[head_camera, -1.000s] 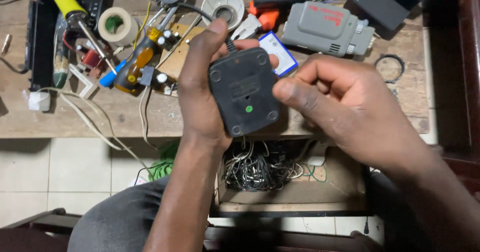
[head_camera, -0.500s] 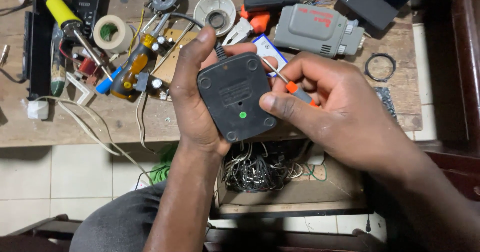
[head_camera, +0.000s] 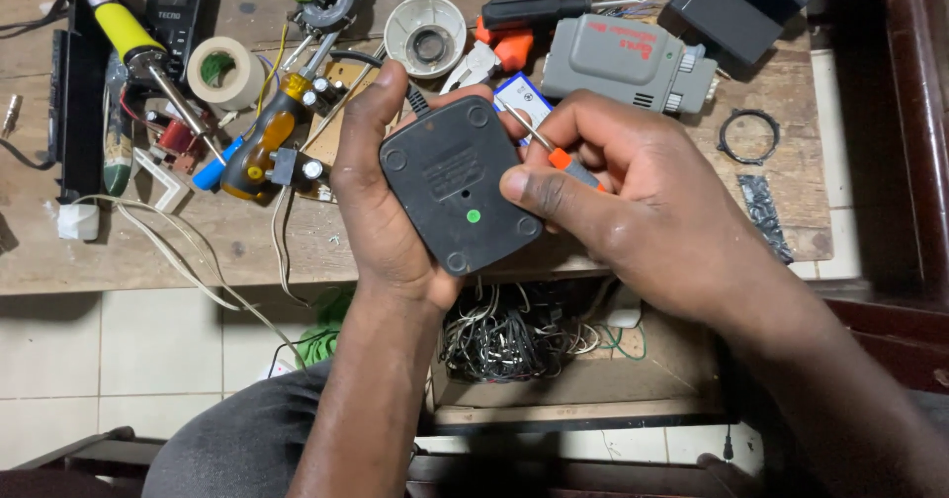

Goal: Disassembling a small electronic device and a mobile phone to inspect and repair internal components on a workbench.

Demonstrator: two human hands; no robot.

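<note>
A: Hands first, please. What are they doing?

B: The left hand (head_camera: 381, 202) is wrapped around a dark grey power adapter (head_camera: 457, 184), fingers curled behind it and thumb up along its left edge, holding it flat side up above the front edge of the wooden workbench (head_camera: 247, 236). The right hand (head_camera: 643, 197) is closed around a small screwdriver (head_camera: 554, 152) with an orange handle; its thin shaft points at the adapter's upper right corner, and the thumb presses on the casing's right edge.

A: How would the adapter feel to hold?

B: I judge it a rigid moulded plastic block, fairly dense for its size, smooth enough to slip. It has rounded corners, recessed screw holes and a green dot (head_camera: 473, 215) near the bottom. Gripping it by the long edges, as the left hand does, looks safest. A black cord (head_camera: 395, 75) leaves its top.

A: And around the hands?

B: Clutter. To the left lie a yellow-handled soldering iron (head_camera: 129, 34), a roll of pale tape (head_camera: 225, 71) and an amber-handled screwdriver (head_camera: 262, 142). Behind the adapter sit a white round cap (head_camera: 425, 34) and orange-handled pliers (head_camera: 524, 9). To the right are a grey box-shaped device (head_camera: 628, 61) and a black ring (head_camera: 748, 134). Below the bench, a tangle of wires (head_camera: 514, 330) fills an open tray.
</note>
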